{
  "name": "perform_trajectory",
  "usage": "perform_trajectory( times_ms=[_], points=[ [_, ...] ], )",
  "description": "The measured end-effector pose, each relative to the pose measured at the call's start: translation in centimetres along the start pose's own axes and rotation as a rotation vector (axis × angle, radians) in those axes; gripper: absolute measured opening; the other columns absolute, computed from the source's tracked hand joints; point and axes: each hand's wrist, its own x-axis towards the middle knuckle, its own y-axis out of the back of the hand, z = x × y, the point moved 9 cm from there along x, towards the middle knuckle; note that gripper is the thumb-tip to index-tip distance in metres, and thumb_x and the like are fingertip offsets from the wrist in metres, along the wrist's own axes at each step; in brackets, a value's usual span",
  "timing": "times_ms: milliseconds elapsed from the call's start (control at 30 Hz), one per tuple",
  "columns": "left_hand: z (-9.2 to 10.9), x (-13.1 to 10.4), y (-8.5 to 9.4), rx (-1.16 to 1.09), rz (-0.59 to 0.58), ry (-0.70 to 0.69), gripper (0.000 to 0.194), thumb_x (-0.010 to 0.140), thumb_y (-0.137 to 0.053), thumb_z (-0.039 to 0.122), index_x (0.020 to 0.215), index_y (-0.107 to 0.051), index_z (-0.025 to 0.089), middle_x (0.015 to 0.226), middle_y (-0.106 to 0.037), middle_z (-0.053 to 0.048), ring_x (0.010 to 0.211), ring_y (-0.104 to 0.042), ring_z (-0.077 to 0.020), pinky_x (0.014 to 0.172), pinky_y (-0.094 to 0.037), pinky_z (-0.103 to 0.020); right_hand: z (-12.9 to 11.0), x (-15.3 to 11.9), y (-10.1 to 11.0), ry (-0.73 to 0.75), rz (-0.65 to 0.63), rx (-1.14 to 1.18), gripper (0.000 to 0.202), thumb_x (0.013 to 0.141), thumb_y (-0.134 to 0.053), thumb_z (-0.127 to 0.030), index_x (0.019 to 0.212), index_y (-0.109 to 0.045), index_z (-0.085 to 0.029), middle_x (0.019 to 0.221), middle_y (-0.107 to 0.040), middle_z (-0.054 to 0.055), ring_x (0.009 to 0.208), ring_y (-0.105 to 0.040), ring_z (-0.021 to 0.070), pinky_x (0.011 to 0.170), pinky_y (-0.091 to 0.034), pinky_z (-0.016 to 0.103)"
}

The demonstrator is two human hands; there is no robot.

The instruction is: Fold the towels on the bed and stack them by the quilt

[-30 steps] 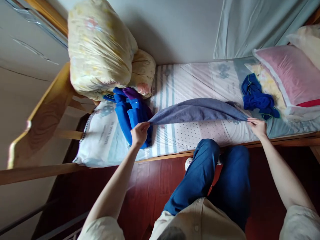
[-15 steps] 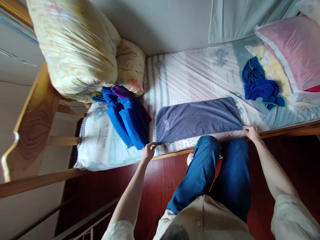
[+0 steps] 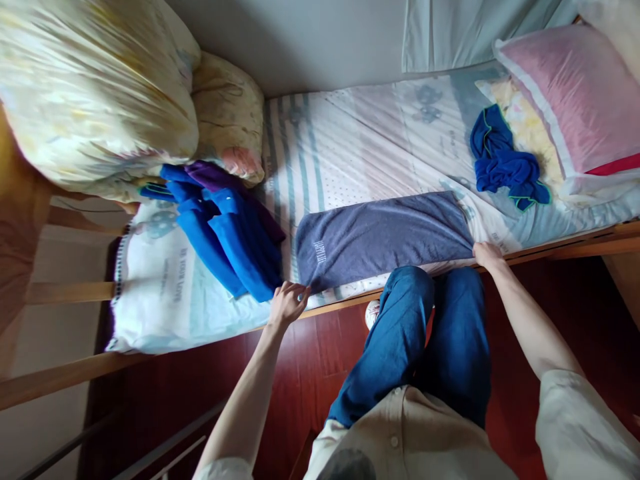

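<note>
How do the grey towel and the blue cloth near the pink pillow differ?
The grey towel is spread out; the blue cloth is bunched up. The grey towel bears pale lettering, the blue cloth green edging. The left hand and right hand hold the grey towel, not the blue cloth. Both lie on the bed.

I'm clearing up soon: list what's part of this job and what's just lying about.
In use:
grey towel, spread on the bed
left hand, at one near corner
right hand, pinching the other

Apparently just lying about:
folded blue cloth
crumpled blue cloth
pink pillow
yellow bundle
</note>
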Motion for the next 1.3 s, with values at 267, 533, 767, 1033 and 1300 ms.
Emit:
perform_trajectory(
  times_ms=[267,533,767,1033,1300],
  points=[
    [9.3,8.6,-3.6,-0.188,0.201,0.043,0.052,0.104,-0.040,0.038,0.148,-0.059,0.017,0.163,-0.048,-0.016,0.153,-0.041,-0.0314,0.126,-0.035,-0.053,-18.9,-0.6,4.3,0.509,0.150,0.175,0.043,0.101,-0.048,-0.013,0.138,-0.070,-0.012,0.137,-0.071,0.019,0.131,-0.066,0.0278,0.116,-0.051,0.039],
    [10.8,8.0,-9.4,-0.234,0.203,0.138,0.062,0.101,-0.044,0.033,0.161,-0.045,0.018,0.173,-0.032,-0.015,0.165,-0.019,-0.0304,0.134,-0.014,-0.058,-31.5,-1.8,-1.1,0.953,0.171,0.620,0.064,0.105,-0.052,-0.028,0.167,-0.036,-0.023,0.173,-0.034,0.008,0.161,-0.031,0.0201,0.134,-0.028,0.040],
    [10.6,8.1,-8.8,-0.266,0.207,0.175,0.064,0.096,-0.049,0.032,0.158,-0.050,0.019,0.170,-0.038,-0.016,0.162,-0.026,-0.0332,0.132,-0.017,-0.061,-31.5,-2.1,-3.5,0.842,0.230,0.516,0.059,0.107,-0.046,-0.028,0.165,-0.041,-0.019,0.172,-0.036,0.007,0.164,-0.025,0.0217,0.137,-0.019,0.046],
    [10.7,8.0,-8.6,-0.251,0.220,0.167,0.063,0.095,-0.049,0.032,0.157,-0.052,0.018,0.169,-0.040,-0.016,0.161,-0.028,-0.0331,0.132,-0.018,-0.060,-24.4,1.2,-1.9,0.669,0.305,0.474,0.062,0.106,-0.046,-0.030,0.166,-0.038,-0.018,0.171,-0.037,0.008,0.163,-0.027,0.0217,0.137,-0.015,0.045],
    [10.7,7.9,-8.6,-0.270,0.241,0.160,0.064,0.095,-0.049,0.032,0.158,-0.051,0.020,0.169,-0.041,-0.015,0.161,-0.029,-0.0338,0.131,-0.019,-0.061,-17.0,4.4,-0.8,0.388,0.395,0.440,0.057,0.108,-0.038,-0.033,0.161,-0.045,-0.015,0.167,-0.045,0.012,0.159,-0.036,0.0251,0.133,-0.024,0.048]
  ],
)
